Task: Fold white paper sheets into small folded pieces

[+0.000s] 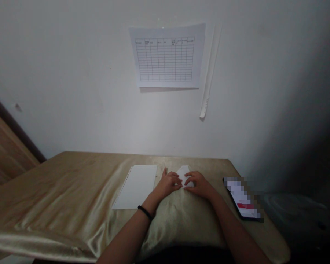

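A small folded white paper [183,172] lies on the gold satin cloth [71,190] that covers the table. Both my hands rest on it. My left hand [169,182] has its fingers curled and presses the paper's left side. My right hand [198,183] pinches the paper's right side with bent fingers. A black band circles my left wrist [145,211]. Most of the paper is hidden under my fingers.
A flat white perforated sheet [136,186] lies left of my hands. A phone [243,200] with a lit screen lies at the right table edge. On the wall hang a printed grid sheet [167,57] and a white strip [209,73]. Wooden furniture [5,146] stands at left.
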`<state>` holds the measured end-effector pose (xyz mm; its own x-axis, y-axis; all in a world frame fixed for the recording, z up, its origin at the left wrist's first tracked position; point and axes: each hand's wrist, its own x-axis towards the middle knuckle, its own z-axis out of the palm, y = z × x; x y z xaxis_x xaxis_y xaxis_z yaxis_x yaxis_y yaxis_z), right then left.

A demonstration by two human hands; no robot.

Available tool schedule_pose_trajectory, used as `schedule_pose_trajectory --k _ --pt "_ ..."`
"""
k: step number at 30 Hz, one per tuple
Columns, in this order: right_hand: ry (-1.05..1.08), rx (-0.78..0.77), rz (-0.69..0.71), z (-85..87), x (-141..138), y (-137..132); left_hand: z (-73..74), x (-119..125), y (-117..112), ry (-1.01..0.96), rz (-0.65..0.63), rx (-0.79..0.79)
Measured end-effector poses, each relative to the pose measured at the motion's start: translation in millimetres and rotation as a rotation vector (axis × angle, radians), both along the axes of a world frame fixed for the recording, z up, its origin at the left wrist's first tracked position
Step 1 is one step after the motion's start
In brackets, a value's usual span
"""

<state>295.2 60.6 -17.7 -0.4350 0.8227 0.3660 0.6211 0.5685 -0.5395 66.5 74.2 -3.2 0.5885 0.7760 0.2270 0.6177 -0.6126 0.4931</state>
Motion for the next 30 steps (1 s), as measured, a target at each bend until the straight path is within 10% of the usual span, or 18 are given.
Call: schedule_pose_trajectory --k 30 --pt "0.074 -0.067 -0.064 -10.2 1.9 9.8 -5.1 19.3 -3.8 -0.057 0.244 -0.029"
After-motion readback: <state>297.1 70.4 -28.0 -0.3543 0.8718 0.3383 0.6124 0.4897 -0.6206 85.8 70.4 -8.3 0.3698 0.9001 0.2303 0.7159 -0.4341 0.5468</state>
